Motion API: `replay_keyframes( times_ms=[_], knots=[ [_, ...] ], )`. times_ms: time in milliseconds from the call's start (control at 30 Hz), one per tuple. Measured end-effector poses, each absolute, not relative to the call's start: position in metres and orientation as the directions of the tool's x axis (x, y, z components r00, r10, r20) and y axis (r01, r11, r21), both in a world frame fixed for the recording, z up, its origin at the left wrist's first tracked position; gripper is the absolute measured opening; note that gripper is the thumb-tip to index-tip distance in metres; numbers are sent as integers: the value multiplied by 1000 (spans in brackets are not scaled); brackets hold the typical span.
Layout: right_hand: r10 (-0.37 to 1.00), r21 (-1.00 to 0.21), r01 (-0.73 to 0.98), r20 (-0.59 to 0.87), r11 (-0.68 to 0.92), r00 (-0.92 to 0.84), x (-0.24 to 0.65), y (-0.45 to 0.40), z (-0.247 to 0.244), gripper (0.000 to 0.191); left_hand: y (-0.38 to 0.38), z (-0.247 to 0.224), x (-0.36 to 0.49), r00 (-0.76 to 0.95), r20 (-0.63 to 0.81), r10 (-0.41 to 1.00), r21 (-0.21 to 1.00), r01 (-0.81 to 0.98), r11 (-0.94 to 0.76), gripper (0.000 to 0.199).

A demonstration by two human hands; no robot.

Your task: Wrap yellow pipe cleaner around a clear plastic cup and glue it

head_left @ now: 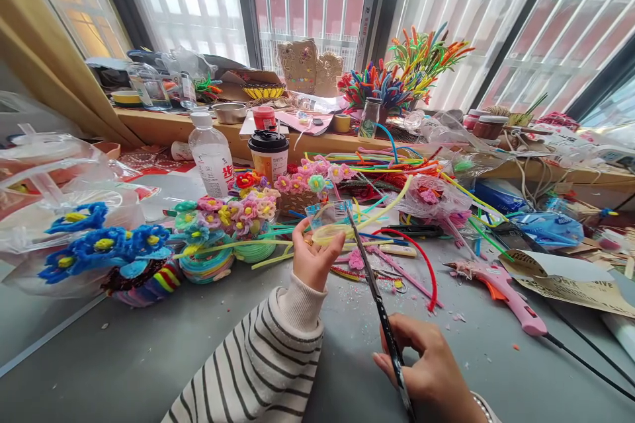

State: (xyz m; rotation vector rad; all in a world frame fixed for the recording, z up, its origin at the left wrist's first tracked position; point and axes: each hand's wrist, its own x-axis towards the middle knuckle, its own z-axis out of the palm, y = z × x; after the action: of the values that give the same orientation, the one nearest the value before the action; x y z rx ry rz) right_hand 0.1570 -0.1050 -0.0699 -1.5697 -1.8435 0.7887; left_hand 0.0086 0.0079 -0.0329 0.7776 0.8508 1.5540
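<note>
My left hand (316, 256) is closed around a small clear plastic cup (328, 214) with blue marks near its rim and a yellowish round end. Long black scissors (376, 291) are in my right hand (429, 360), their blade tips up at the cup's right edge. Whether the blades have cut into the plastic I cannot tell. Beyond and beneath the left hand lie yellow and green pipe cleaners (278, 258). A curved red pipe cleaner (427, 264) and a pink pipe-cleaner flower (356, 259) rest just right of the cup.
Blue pipe-cleaner flowers (104, 244) in a striped pot stand at left, beside pastel flowers (253, 211). A plastic bottle (209, 155) and a lidded paper cup (268, 155) stand behind. At right lies a pink glue gun (510, 294) with a trailing cord. Scraps dot the grey table (238, 357).
</note>
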Motion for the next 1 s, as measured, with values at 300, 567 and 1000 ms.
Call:
replay_keyframes(
  times_ms=[300, 567, 1000],
  knots=[
    [950, -594, 747, 257, 298, -175, 154, -109, -46, 28, 5, -33, 13, -170, 52, 984, 837, -530, -136, 74],
    [876, -399, 825, 433, 400, -215, 164, -107, -47, 29, 6, -33, 12, -134, 27, 991, 818, -567, -99, 73],
    [866, -340, 845, 433, 413, -249, 176, -103, -45, 29, 4, -28, 8, 14, 12, 1000, 818, -575, -2, 76]
  ],
)
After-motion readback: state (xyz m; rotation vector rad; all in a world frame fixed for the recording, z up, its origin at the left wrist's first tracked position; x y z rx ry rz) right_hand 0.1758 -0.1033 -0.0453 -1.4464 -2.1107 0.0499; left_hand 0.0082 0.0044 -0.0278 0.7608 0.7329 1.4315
